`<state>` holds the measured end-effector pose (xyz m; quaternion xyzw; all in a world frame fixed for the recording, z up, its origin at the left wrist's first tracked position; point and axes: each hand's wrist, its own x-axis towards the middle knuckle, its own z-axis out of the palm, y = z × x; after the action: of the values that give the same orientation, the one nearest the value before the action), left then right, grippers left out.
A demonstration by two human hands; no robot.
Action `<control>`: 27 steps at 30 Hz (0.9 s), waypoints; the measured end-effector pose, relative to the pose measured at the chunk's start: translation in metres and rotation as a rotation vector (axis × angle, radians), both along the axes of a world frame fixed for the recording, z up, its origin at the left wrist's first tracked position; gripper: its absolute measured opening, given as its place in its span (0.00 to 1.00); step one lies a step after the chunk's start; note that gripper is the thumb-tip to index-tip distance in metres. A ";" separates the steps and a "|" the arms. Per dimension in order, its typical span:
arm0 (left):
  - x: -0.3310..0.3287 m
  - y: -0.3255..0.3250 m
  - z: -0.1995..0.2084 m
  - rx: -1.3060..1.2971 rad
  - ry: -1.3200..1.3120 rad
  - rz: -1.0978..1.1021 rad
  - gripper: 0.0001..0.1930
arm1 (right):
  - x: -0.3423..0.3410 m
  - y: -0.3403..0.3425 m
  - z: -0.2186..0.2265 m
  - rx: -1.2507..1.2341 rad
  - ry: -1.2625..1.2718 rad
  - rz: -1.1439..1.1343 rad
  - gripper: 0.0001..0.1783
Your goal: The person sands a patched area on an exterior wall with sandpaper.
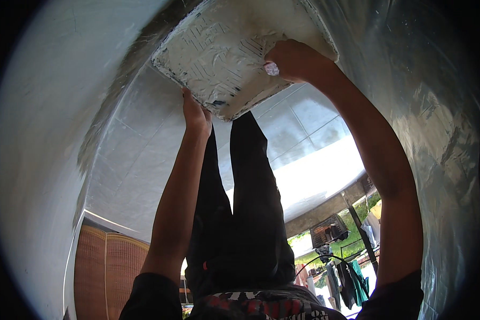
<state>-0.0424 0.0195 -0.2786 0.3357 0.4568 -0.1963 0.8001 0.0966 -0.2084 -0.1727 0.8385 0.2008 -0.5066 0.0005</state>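
A paint tray [208, 58], rectangular and smeared all over with thick whitish paint or filler, sits at the top of the head view. Ridged marks show through the coating on its floor. My left hand [197, 113] grips the tray's near left edge, its thumb up along the rim. Over the right part of the tray, my right hand [296, 60] is closed in a fist around a paint-smeared handle [272, 68]. Only the rounded, whitish end of that handle shows; the rest of the tool is hidden by the hand.
A pale wall [53, 106] rises on the left, and a glossy grey surface [437, 133] stands on the right. Grey floor tiles [138, 128] lie under my legs. Behind are a brown woven panel [104, 266] and hanging clothes [346, 282] beside a dark post [364, 234].
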 end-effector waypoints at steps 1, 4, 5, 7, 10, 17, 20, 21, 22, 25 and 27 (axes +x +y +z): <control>0.000 0.000 -0.001 0.022 0.016 0.029 0.32 | -0.002 0.002 0.000 0.018 0.014 -0.030 0.19; 0.002 0.000 -0.005 0.040 0.027 0.070 0.31 | -0.006 0.006 0.000 0.055 0.016 -0.078 0.18; 0.001 0.000 -0.006 0.037 0.018 0.081 0.30 | -0.007 0.007 0.000 0.075 -0.001 -0.097 0.17; 0.001 -0.002 -0.007 0.026 0.017 0.080 0.30 | -0.006 0.008 -0.003 0.083 0.013 -0.091 0.17; 0.001 -0.001 -0.006 0.009 0.018 0.081 0.30 | -0.005 0.015 -0.004 0.083 0.049 -0.084 0.17; 0.001 0.000 -0.005 -0.016 -0.002 0.052 0.31 | 0.011 0.003 -0.005 0.178 0.137 -0.272 0.15; 0.002 0.004 -0.003 0.014 -0.021 0.044 0.31 | 0.015 -0.011 -0.006 0.277 -0.005 -0.440 0.14; 0.003 0.003 -0.002 0.014 -0.021 0.041 0.31 | 0.011 -0.020 -0.010 0.277 -0.005 -0.442 0.14; 0.003 0.001 -0.001 0.011 -0.027 0.036 0.31 | 0.003 -0.029 -0.015 0.362 -0.106 -0.605 0.14; 0.003 0.005 0.002 0.028 -0.023 0.023 0.31 | -0.015 -0.022 -0.009 0.287 -0.244 -0.689 0.14; 0.004 0.000 0.004 0.027 -0.021 0.017 0.31 | -0.047 -0.021 -0.025 0.533 -0.680 -0.879 0.14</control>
<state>-0.0379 0.0191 -0.2750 0.3447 0.4538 -0.1794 0.8019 0.0494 -0.2291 -0.1977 0.9287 -0.0555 -0.0959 -0.3538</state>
